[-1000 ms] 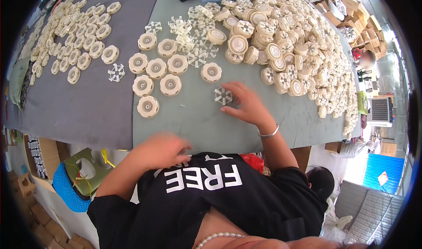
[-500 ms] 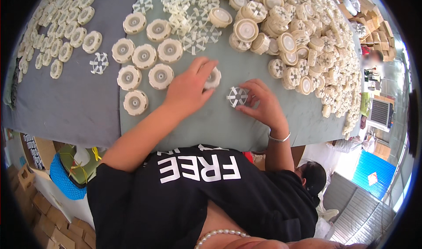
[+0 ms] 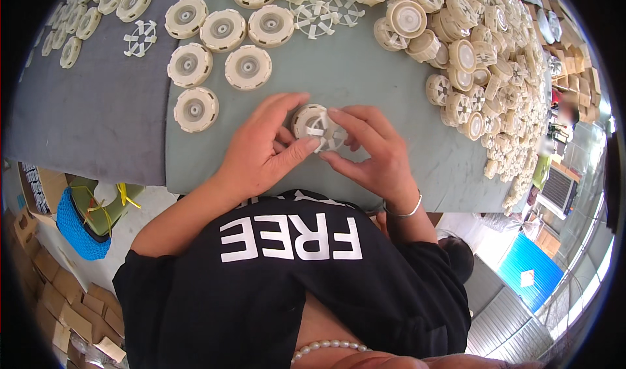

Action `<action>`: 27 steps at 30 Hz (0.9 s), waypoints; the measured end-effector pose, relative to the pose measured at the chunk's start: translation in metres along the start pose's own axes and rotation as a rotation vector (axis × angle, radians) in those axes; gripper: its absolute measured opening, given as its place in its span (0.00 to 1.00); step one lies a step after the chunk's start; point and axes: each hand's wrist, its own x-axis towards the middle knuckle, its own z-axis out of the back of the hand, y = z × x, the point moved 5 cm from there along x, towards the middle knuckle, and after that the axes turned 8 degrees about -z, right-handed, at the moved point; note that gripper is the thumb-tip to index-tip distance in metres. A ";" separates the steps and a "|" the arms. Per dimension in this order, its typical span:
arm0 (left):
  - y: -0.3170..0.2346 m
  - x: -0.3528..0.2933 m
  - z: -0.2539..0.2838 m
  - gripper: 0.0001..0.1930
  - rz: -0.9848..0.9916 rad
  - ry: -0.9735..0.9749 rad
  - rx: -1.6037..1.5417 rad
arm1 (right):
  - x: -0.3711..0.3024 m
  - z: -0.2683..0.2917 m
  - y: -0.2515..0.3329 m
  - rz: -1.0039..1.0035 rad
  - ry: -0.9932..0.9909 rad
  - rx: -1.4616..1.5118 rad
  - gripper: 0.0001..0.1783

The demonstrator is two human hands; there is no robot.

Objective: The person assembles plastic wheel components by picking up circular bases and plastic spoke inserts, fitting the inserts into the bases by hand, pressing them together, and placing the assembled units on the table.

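Note:
My two hands meet over the near middle of the cloth-covered table. My left hand (image 3: 270, 141) curls round the left side of a cream round plastic wheel-like part (image 3: 304, 116), its thumb stretched across the front. Between thumb and forefinger of my right hand (image 3: 378, 148) is a white spoked plastic ring (image 3: 334, 136), which overlaps the cream part. Whether the ring is seated in it I cannot tell. Several similar cream parts (image 3: 248, 68) lie face up beyond my left hand, and loose white spoked rings (image 3: 317, 22) lie behind them.
A large heap of assembled cream parts (image 3: 461, 56) covers the right side of the table. More round parts (image 3: 135, 4) and a single spoked ring (image 3: 140, 39) lie on the dark grey cloth (image 3: 117, 121) at left. Cardboard boxes (image 3: 72, 310) stand on the floor.
My left hand has drawn the cream part nearer, and my right hand has brought the spoked ring leftward onto it. The view has shifted, so the table items appear higher.

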 end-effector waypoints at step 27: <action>-0.015 0.017 0.032 0.35 -0.116 -0.082 0.838 | 0.112 0.008 -0.008 0.105 -0.197 -0.260 0.16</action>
